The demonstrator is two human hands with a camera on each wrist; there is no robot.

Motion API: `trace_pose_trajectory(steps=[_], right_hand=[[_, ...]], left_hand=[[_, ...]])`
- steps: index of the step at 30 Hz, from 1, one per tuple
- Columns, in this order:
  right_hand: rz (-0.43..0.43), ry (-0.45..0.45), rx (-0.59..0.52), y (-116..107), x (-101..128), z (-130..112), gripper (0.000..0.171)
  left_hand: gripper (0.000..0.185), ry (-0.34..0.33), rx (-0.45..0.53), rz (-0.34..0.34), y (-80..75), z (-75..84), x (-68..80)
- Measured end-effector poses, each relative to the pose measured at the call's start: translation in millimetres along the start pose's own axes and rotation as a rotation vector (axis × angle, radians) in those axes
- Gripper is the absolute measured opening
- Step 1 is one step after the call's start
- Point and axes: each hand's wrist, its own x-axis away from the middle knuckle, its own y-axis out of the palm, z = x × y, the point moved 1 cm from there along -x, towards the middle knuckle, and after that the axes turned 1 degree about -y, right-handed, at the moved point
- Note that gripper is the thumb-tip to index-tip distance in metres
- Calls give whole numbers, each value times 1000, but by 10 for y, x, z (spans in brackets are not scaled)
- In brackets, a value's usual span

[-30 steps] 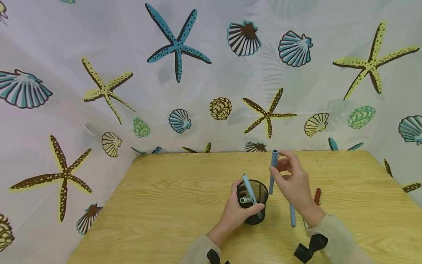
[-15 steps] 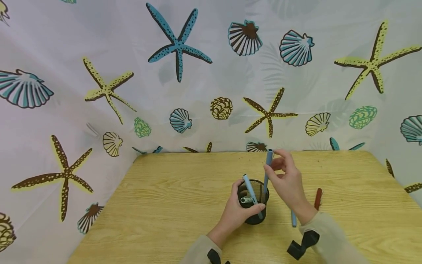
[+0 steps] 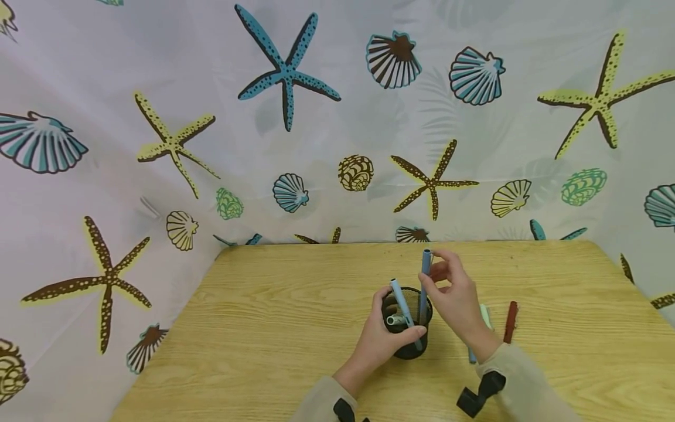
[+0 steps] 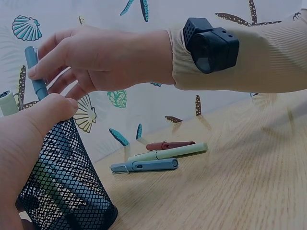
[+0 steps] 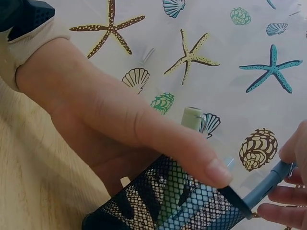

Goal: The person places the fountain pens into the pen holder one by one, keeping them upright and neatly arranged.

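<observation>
Blue pen (image 3: 424,281), pinched upright near its top end by the right hand (image 3: 453,299), lower end already inside the rim of the black mesh cup (image 3: 408,349); probably light, stiff and smooth, so best held high on the barrel. Steadying that cup, the left hand (image 3: 377,340), fingers wrapped round its wall, with another blue pen (image 3: 403,308) and a pale green one (image 4: 8,103) leaning inside and crowding the opening. Beyond the right hand, flat on the wooden tabletop (image 3: 263,328): red pen (image 3: 510,321), pale green pen (image 4: 175,152) and blue pen (image 4: 144,166) side by side.
</observation>
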Motion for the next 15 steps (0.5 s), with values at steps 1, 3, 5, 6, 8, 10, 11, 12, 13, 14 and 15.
trace_pose_trajectory(steps=[1,3,5,6,8,10,11,12,13,14,15], right_hand=[[-5,0,12,2,12,12,45],[-19,0,30,7,34,36,45],[-34,1,41,15,55,57,44],[-45,3,44,19,66,66,44],[-67,13,49,28,84,82,45],[-88,25,57,37,98,92,43],[-98,33,61,41,104,97,42],[-107,42,67,43,111,101,42],[-115,51,74,46,115,107,41],[-122,60,78,47,119,112,40],[-128,67,82,47,122,115,40]], left_hand=[[85,-1,-2,0,1,-1,1],[85,-2,-2,0,3,-5,0],[85,-8,-5,-1,3,-9,-2],[85,-11,-5,-2,3,-10,-4],[85,-9,2,-4,3,-13,-9],[85,-10,7,-7,3,-14,-13],[86,-6,14,-10,1,-9,-13],[87,-5,20,-14,-1,-1,-10],[88,-3,25,-18,-4,11,-7],[88,2,28,-21,-14,60,13],[88,3,31,-25,-24,108,31]])
